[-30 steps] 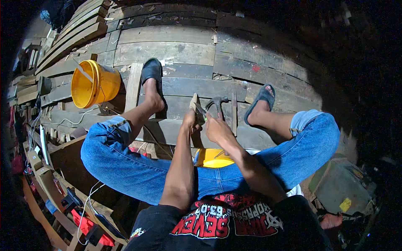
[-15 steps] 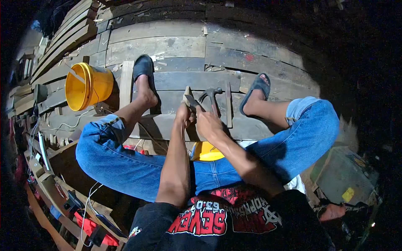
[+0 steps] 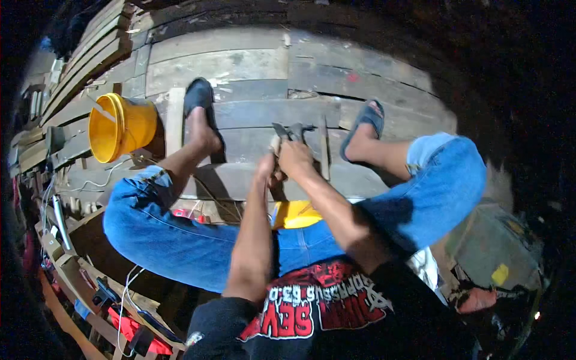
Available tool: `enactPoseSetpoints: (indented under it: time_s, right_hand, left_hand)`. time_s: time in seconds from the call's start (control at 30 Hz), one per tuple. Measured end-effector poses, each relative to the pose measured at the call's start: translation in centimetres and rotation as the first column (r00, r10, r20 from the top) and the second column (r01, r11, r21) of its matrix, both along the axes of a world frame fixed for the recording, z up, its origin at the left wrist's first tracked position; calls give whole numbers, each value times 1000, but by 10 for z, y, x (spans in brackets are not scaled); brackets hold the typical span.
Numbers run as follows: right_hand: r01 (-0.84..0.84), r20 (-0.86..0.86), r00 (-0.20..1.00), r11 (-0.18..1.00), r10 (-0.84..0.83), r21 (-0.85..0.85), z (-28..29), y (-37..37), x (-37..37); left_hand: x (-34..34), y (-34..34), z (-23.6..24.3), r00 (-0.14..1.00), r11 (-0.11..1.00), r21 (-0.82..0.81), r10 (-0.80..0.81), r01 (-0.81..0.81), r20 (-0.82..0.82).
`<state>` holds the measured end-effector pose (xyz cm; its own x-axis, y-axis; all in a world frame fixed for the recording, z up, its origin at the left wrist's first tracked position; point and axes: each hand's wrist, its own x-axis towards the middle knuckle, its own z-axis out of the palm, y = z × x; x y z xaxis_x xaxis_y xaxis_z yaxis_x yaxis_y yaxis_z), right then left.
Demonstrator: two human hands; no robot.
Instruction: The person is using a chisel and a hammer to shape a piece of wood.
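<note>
Between my bent legs, my left hand [image 3: 266,167] is closed on a small pale piece of wood [image 3: 275,144]. My right hand [image 3: 295,159] grips a dark-bladed knife [image 3: 279,130], with the blade at the top of that piece; motion blur hides whether they touch. A hammer [image 3: 301,130] lies on the boards just behind the knife, partly hidden by it and my right hand. A thin wooden strip [image 3: 324,150] lies to the hammer's right. Below my hands a yellow object [image 3: 291,213] shows at my lap, partly hidden by my right forearm.
A yellow bucket [image 3: 105,135] stands at left beside a pale board [image 3: 176,120]. Stacked planks [image 3: 90,54] run along the upper left. Cables, wood and clutter [image 3: 120,324] fill the lower left. A greenish object [image 3: 486,252] sits at lower right. The plank floor [image 3: 228,60] darkens toward the right.
My right hand and the knife blade have moved forward and up along the wood piece, partly covering the hammer. The whole view has shifted slightly as my head moved.
</note>
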<state>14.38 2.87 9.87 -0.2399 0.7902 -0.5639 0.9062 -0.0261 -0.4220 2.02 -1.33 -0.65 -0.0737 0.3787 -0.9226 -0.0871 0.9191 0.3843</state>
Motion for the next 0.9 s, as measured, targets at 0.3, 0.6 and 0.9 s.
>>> enactPoseSetpoints:
  time_s: [0.3,0.6,0.9]
  right_hand:
    - [245,-148,954,963,-259,-108,23,78,31]
    - [256,-144,948,948,-284,-188,6,33,55]
    - [31,-53,998,995,-37,-99,39,4,32]
  left_hand:
    - [-33,30,18,964,969,-1,246,-247,103]
    - [-21,21,-26,952,989,69,-104,129,-288]
    - [-16,35,-3,990,996,72,-50,60,-132]
